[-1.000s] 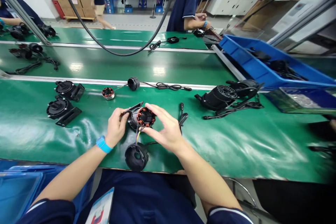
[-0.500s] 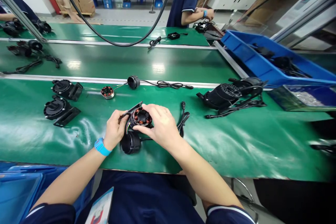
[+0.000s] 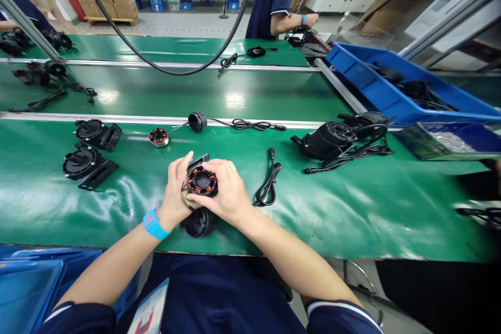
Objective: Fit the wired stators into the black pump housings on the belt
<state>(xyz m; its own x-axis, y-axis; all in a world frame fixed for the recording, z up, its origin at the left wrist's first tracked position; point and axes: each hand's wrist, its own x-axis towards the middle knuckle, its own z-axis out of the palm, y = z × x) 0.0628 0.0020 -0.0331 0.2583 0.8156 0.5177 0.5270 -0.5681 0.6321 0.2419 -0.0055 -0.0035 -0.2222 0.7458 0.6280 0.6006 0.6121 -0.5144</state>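
Observation:
Between my hands is a motor stator point(image 3: 202, 181), a ring with copper windings, its open face upward. My right hand point(image 3: 229, 188) grips it between thumb and fingers on the right side. My left hand point(image 3: 176, 188) is wrapped around the left side of a black pump housing, largely hidden under the stator; its flat bracket point(image 3: 202, 159) sticks out beyond the fingers. Thin coloured wires run down from the stator by my left palm. Just below my hands, a round black cap point(image 3: 198, 224) rests on the green bench. A coiled black cable point(image 3: 268, 188) lies to the right.
Two black pump housings point(image 3: 88, 160) sit at left. Another stator point(image 3: 158, 137) is wired to a black cap point(image 3: 197, 121) near the metal rail. At right lie an assembled black pump point(image 3: 331, 141) and a blue bin point(image 3: 391, 57) with black parts. A co-worker point(image 3: 272, 5) stands across the bench.
The stator and both hands have shifted slightly left and toward me. My left fingers have moved off the bracket and stretch up along its left side. The lower cap is now more covered.

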